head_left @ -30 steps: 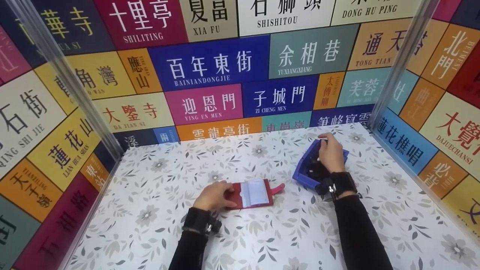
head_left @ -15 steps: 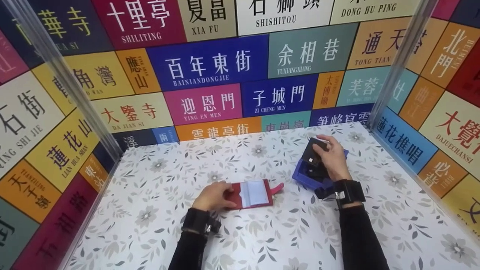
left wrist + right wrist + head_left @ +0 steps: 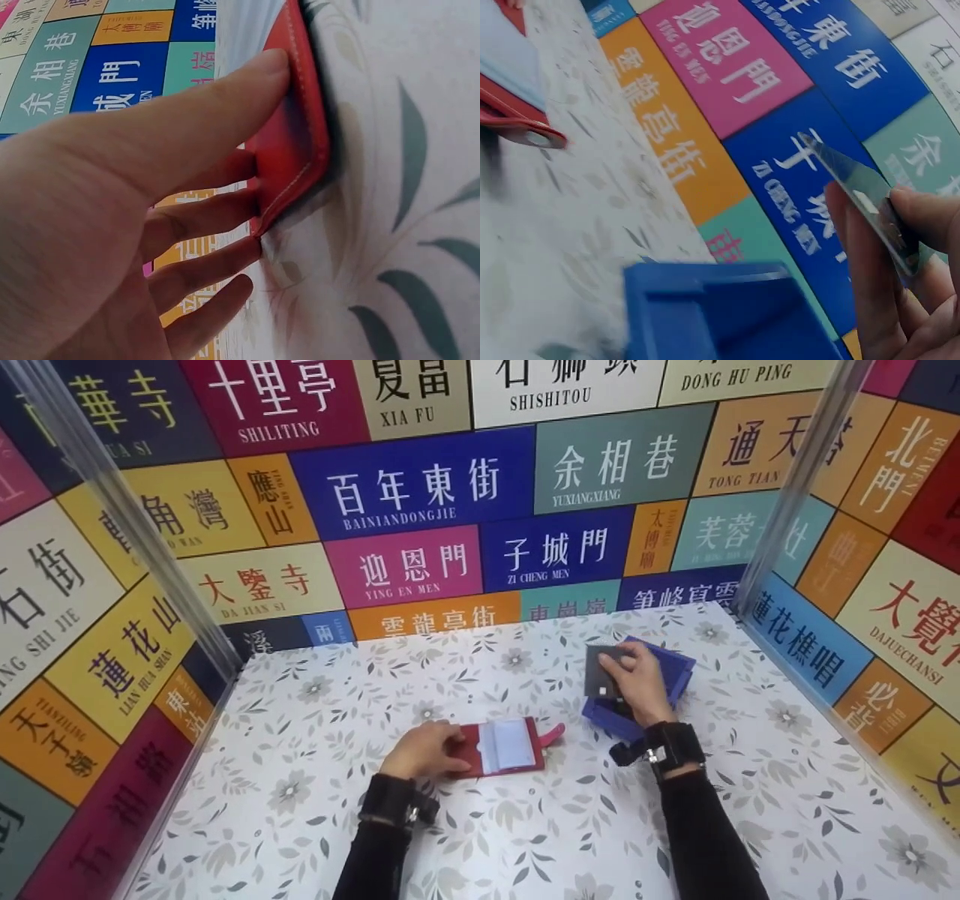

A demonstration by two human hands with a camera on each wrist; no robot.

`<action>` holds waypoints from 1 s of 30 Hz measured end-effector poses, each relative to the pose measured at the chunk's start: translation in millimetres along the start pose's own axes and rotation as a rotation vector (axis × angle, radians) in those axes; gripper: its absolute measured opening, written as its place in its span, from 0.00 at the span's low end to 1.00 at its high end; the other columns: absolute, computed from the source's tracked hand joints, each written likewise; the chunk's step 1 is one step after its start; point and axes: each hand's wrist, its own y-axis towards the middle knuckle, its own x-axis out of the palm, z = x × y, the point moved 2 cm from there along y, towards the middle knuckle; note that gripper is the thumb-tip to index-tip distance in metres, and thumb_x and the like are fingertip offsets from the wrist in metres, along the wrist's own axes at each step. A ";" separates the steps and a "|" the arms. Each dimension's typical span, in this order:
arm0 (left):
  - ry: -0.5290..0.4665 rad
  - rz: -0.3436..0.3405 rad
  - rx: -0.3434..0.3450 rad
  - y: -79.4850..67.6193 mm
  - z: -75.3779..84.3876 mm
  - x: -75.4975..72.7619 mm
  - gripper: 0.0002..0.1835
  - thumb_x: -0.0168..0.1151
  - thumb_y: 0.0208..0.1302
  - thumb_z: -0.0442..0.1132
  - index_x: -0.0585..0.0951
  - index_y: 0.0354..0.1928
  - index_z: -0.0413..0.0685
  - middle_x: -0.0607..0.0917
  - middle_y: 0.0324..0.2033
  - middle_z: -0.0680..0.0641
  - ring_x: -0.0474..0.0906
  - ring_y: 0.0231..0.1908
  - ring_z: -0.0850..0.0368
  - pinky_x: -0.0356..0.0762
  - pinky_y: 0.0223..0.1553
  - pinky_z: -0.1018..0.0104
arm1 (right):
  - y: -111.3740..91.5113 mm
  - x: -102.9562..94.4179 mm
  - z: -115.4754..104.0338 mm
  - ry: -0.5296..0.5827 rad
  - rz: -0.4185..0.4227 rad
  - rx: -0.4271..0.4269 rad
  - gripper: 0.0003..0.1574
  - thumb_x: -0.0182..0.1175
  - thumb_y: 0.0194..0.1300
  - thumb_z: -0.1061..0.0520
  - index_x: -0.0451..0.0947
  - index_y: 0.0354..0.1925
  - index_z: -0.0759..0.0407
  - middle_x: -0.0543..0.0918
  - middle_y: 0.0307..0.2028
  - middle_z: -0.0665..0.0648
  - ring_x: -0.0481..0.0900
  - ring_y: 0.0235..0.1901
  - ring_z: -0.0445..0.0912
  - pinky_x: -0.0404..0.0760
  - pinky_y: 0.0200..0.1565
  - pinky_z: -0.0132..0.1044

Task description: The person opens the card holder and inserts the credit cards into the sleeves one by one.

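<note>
My left hand pinches the left edge of an open red card holder. In the left wrist view its thumb lies on the stitched red cover, with the fingers at the edge. White-looking sleeves show inside the holder, and its strap sticks out to the right. My right hand pinches a dark card bearing a small pale square, held between thumb and fingers. The card appears nearly edge-on in the right wrist view. Below it stands a blue box, partly hidden by the hand.
A white tabletop with a leaf and flower print lies beneath everything. Walls of coloured sign panels rise at the back and both sides, with clear corner strips. Something dark shows inside the box.
My right hand has drawn the dark card up out of the blue box and moved it left, turning its face forward. The left hand and card holder have stayed in place.
</note>
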 end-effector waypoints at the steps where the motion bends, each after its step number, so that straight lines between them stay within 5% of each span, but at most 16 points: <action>1: -0.007 0.036 0.007 0.6 0.7 -0.9 0.26 0.78 0.57 0.48 0.85 0.56 0.47 0.87 0.52 0.43 0.81 0.54 0.45 0.78 0.60 0.47 | -3.2 13.4 3.3 -0.046 -0.003 -0.016 0.23 0.67 0.71 0.57 0.71 0.55 0.68 0.85 0.31 0.46 0.82 0.27 0.36 0.83 0.31 0.28; 6: -0.259 0.217 0.040 8.8 12.1 1.3 0.26 0.69 0.69 0.48 0.80 0.63 0.40 0.87 0.48 0.39 0.85 0.48 0.44 0.83 0.55 0.50 | -29.8 90.6 12.0 -0.186 -0.115 -0.044 0.18 0.70 0.68 0.55 0.71 0.41 0.64 0.84 0.28 0.54 0.79 0.26 0.37 0.76 0.27 0.27; 9: -0.487 0.221 0.018 14.3 21.4 6.3 0.30 0.62 0.75 0.52 0.76 0.66 0.35 0.89 0.45 0.38 0.88 0.42 0.45 0.85 0.46 0.56 | -45.9 124.4 11.0 -0.105 -0.239 0.012 0.19 0.68 0.70 0.56 0.66 0.39 0.63 0.89 0.30 0.62 0.85 0.24 0.43 0.82 0.23 0.33; 12: -0.612 0.202 -0.025 17.5 27.6 9.8 0.33 0.61 0.75 0.54 0.74 0.66 0.31 0.89 0.42 0.38 0.87 0.38 0.47 0.84 0.40 0.62 | -55.5 142.3 10.9 -0.072 -0.264 0.019 0.19 0.67 0.70 0.58 0.65 0.38 0.66 0.88 0.29 0.60 0.85 0.25 0.44 0.84 0.23 0.34; 17: -0.697 0.202 -0.053 19.9 31.1 12.8 0.23 0.63 0.74 0.50 0.80 0.54 0.34 0.89 0.35 0.40 0.82 0.33 0.55 0.78 0.35 0.68 | -61.6 150.7 12.5 -0.164 -0.252 -0.025 0.19 0.67 0.70 0.56 0.68 0.37 0.66 0.76 0.24 0.50 0.73 0.22 0.40 0.72 0.20 0.28; 24: -0.741 0.348 -0.027 20.6 28.7 8.3 0.12 0.65 0.71 0.36 0.84 0.48 0.33 0.91 0.36 0.36 0.86 0.33 0.55 0.83 0.38 0.66 | -60.2 148.3 9.9 -0.155 -0.382 0.020 0.18 0.55 0.80 0.49 0.77 0.37 0.62 0.83 0.30 0.58 0.81 0.23 0.45 0.87 0.28 0.45; 28: -0.700 0.461 -0.087 18.0 17.3 -2.6 0.09 0.69 0.67 0.34 0.84 0.43 0.34 0.91 0.32 0.40 0.84 0.31 0.61 0.83 0.36 0.69 | -55.6 132.2 10.5 -0.459 -0.562 -0.091 0.13 0.66 0.71 0.52 0.83 0.47 0.60 0.85 0.36 0.60 0.84 0.27 0.48 0.87 0.35 0.47; 30: -0.728 0.486 -0.121 16.8 10.4 -7.3 0.08 0.69 0.66 0.33 0.84 0.42 0.34 0.91 0.33 0.39 0.85 0.30 0.61 0.85 0.35 0.69 | -54.0 119.8 12.7 -0.667 -0.632 -0.200 0.25 0.76 0.58 0.53 0.85 0.53 0.58 0.85 0.41 0.61 0.82 0.35 0.50 0.83 0.40 0.44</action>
